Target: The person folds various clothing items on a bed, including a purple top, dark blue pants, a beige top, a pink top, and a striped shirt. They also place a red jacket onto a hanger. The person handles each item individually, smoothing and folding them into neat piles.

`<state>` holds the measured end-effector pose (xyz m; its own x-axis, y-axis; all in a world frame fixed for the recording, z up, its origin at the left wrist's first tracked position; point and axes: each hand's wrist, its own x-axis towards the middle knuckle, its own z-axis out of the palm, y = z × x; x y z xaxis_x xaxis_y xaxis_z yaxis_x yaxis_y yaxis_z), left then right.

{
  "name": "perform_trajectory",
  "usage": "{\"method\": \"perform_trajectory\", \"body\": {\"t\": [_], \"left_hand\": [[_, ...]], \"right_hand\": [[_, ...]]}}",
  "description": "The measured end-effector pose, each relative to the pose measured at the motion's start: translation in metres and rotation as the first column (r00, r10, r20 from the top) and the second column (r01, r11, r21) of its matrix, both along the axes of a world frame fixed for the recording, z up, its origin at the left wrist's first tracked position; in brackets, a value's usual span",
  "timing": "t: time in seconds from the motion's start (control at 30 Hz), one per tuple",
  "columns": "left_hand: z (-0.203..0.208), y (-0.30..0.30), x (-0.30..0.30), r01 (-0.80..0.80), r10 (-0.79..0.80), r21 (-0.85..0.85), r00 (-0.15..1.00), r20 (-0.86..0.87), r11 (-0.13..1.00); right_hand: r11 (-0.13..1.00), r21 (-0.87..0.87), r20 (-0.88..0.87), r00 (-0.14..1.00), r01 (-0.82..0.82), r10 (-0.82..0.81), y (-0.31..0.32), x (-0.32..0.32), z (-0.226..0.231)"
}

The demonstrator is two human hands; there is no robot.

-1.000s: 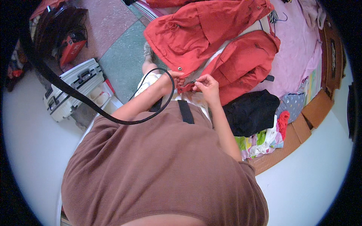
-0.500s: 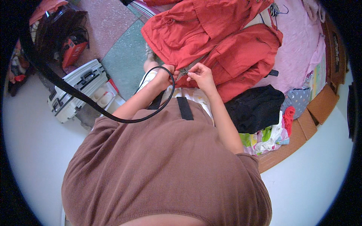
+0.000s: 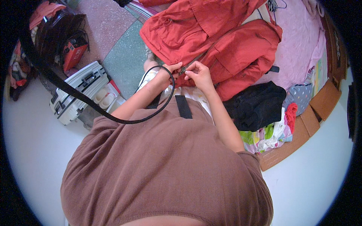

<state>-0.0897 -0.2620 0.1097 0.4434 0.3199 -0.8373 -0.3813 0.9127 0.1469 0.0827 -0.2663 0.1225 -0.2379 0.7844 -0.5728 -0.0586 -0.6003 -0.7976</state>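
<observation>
A red jacket [image 3: 241,52] lies spread in front of me, its lower hem towards my body. My left hand [image 3: 166,73] is closed on the hem, with a finger stretched towards the right. Just beside it, my right hand [image 3: 200,76] pinches at the lower end of the dark zipper [image 3: 194,60] between the two front halves. The small part between the fingertips is too fine to make out. A black cable [image 3: 124,121] loops across the view over my left wrist.
A black garment [image 3: 260,105] and a pile of coloured clothes [image 3: 267,137] lie at the right. Behind them spreads a pink sheet [image 3: 298,49] along a brown bed edge [image 3: 283,154]. At the left stand a silver case [image 3: 77,92] and a red box [image 3: 75,52].
My right hand has come slightly closer to the left. A finger of my left hand has stretched out towards the zipper. The jacket's front halves have shifted a little, showing more zipper.
</observation>
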Motion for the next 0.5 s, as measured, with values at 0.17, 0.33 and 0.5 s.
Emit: {"method": "perform_trajectory", "body": {"t": [0.17,0.33,0.5], "left_hand": [[0.003,-0.001,0.013,-0.099,0.101,0.025,0.989,-0.109,0.995],[0.014,0.003,0.017,-0.142,0.150,0.076,0.984,-0.100,0.987],[0.016,0.003,0.019,-0.140,0.157,0.134,0.980,-0.125,0.981]], "right_hand": [[0.999,0.030,0.067,0.998,0.016,-0.018,-0.001,-0.001,0.002],[0.994,0.064,0.111,0.989,0.089,-0.096,-0.005,-0.005,0.005],[0.978,0.008,0.087,0.974,0.208,-0.208,-0.009,-0.010,0.009]]}}
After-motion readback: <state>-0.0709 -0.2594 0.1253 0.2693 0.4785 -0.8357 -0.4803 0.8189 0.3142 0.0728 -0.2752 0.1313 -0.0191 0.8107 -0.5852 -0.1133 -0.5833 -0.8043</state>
